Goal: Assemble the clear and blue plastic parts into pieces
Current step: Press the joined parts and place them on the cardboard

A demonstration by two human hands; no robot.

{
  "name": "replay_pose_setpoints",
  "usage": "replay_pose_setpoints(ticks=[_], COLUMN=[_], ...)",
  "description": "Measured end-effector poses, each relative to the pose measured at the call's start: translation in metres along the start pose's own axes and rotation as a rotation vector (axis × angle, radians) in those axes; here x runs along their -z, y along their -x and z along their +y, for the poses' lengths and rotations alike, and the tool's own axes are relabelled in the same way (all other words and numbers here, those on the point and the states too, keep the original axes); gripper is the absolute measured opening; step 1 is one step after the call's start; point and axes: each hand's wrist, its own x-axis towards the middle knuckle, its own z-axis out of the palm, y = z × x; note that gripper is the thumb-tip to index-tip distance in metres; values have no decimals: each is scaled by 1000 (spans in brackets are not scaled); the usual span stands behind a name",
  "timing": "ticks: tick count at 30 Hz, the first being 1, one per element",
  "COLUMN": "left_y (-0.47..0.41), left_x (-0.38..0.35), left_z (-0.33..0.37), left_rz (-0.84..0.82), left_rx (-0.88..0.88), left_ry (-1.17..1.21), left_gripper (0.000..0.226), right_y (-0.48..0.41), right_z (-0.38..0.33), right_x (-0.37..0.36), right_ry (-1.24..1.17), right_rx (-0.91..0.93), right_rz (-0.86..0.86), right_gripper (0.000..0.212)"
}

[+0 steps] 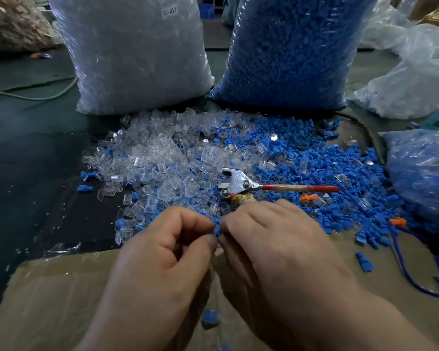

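"Blue part [217, 230], just above the cardboard [48, 300]. Both hands meet on it. The left hand [162, 252] has thumb and forefinger closed tight against it, and the right hand [271, 239] curls in from the other side, pinching too."

"Is there a clear shell in there?"

"Can't tell, the fingers hide it. I'd say line the two halves up straight and push along the length, no twisting, so it seats fully."

"And the next ones?"

"Plenty. A clear heap [157, 158] lies beyond the knuckles on the left, a blue heap [314, 158] on the right, and a cutter [241, 183] rests across them. A clear bag [137, 59] and a blue bag [289, 51] stand behind."
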Motion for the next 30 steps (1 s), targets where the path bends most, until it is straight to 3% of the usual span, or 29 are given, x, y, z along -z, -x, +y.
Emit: replay_pose_setpoints(ticks=[4, 8, 11, 13, 15, 16, 18, 21, 22, 27, 30], left_y=[-1, -4, -5, -5, -4, -4, -5, -9, -11, -11, -9], left_x=[5, 13, 13, 14, 16, 18, 25, 33, 35, 30, 28], left_z=[6, 5, 0, -3, -2, -1, 0, 0, -1, 1, 3], left_rz=[9, -194, -224, -217, -246, -269, -319, -412, -460, -591, -564], left_rx=[-25, 76, 45, -102, -261, -307, -352, -302, -294, -336, -288], left_ry=[58, 114, 223, 193, 93, 47, -85, -320, -385, -511, -524], left_gripper=[17, 56, 47, 38, 34, 32, 25, 22, 23, 31, 39], right_y=[1, 2, 3, 5, 4, 4, 4, 7, 7, 1, -6], right_z=[1, -4, -10, -15, -14, -12, -6, 3, 3, -3, -3], right_x=[3, 2, 4, 9, 18, 24, 22, 13, 11, -12, -20], right_ry=[-72, -156, -257, -593, -1129, -1205, -1053, -369, -246, -36, 4], right_rx=[-10, 63, -15, -254, -548, -610, -571, -340, -288, -93, -76], right_rz=[30, 76, 58, -116, -353, -429, -518, -310, -262, -274, -251], right_gripper=[30, 28, 29, 25, 21, 21, 27, 30, 31, 48, 47])
